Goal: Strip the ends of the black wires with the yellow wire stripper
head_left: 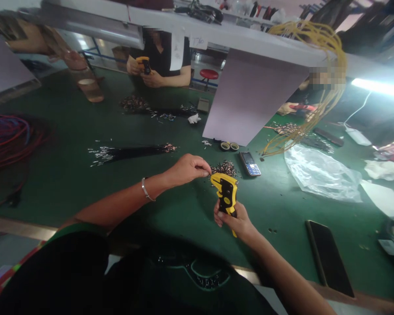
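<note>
My right hand [236, 221] is wrapped round the handles of a yellow and black pistol-shaped wire stripper [228, 190], held upright. At the tool's jaws, my left hand [188, 169] is closed in a pinch, and what its fingertips hold is too small to make out. Behind the tool lies a pile of small dark and coppery pieces [226, 167], partly hidden by it. A bundle of black wires [136, 151] stretches across the table beyond my left hand, with silvery ends on the left and coppery ends on the right.
A keypad phone [250, 164], tape rolls [229, 146] and a clear plastic bag [321, 170] lie to the right. A smartphone [330, 258] rests near the front edge. Yellow wires [338, 57] hang from the shelf. Across the table, a person's hands [153, 78] hold another yellow tool.
</note>
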The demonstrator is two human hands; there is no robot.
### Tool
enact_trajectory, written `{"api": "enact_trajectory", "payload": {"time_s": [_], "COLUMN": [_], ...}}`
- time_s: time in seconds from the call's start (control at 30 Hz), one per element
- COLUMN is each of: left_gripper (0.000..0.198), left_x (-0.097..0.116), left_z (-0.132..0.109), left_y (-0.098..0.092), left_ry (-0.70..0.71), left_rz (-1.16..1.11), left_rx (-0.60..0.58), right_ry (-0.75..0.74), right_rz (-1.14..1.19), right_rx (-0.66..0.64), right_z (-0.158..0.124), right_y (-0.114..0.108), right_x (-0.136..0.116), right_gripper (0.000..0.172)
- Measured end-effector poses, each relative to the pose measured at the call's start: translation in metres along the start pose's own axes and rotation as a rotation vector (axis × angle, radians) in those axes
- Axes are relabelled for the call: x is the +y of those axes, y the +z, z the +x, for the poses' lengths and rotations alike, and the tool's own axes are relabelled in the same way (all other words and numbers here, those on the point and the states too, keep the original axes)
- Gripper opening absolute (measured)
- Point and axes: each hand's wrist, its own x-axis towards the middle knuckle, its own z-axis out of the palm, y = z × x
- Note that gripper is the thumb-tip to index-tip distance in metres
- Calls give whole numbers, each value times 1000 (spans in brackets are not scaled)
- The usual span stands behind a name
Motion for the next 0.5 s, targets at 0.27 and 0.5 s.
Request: {"api": "enact_trajectory", "payload": {"time_s": [0.27, 0.5], "left_gripper": [14, 12], "left_x": [-13, -20], "left_z": [6, 9], "left_y": [2, 3], "left_ry": [10, 25], "left_rz": [40, 61], "left_rx": [-12, -19], "right_ry": [-14, -10], "right_rz": [-78, -77], "right_rx": [33, 41], "right_z": [3, 5], "right_y": [0, 0], "right_x": [13, 18], "right_gripper": [23, 21]}}
